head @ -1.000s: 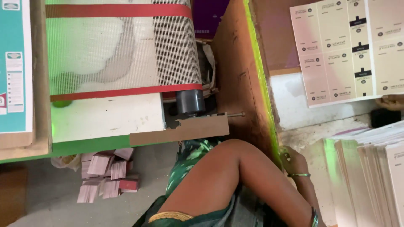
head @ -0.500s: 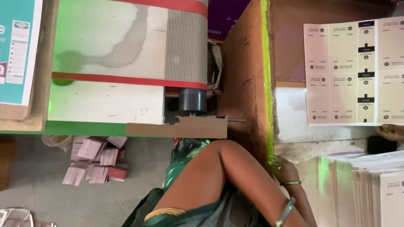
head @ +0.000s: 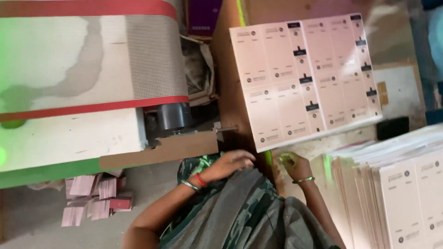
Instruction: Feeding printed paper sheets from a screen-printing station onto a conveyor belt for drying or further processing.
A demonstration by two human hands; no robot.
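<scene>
My left hand (head: 232, 161), with red and green bangles at the wrist, rests palm down on the green patterned cloth (head: 249, 207) of my lap, beside the wooden table's edge (head: 226, 92). It holds nothing. My right hand (head: 291, 163), wearing a green bangle, lies on the table just below the lower left corner of a large pale printed sheet (head: 304, 78). Its fingers are bent, and I cannot tell whether they touch the sheet. The sheet lies flat on the table and is divided into several label panels.
A thick stack of similar printed sheets (head: 392, 189) fans out at the right. A machine with a mesh conveyor belt (head: 152, 55), red bands and a grey roller (head: 173, 116) stands at the left. Cut pink cards (head: 94, 200) lie on the floor. A black block (head: 392, 127) sits on the table.
The view has swung right and down. My left arm has straightened, bringing its hand up to the table edge. The printed sheet now shows in full near my right hand.
</scene>
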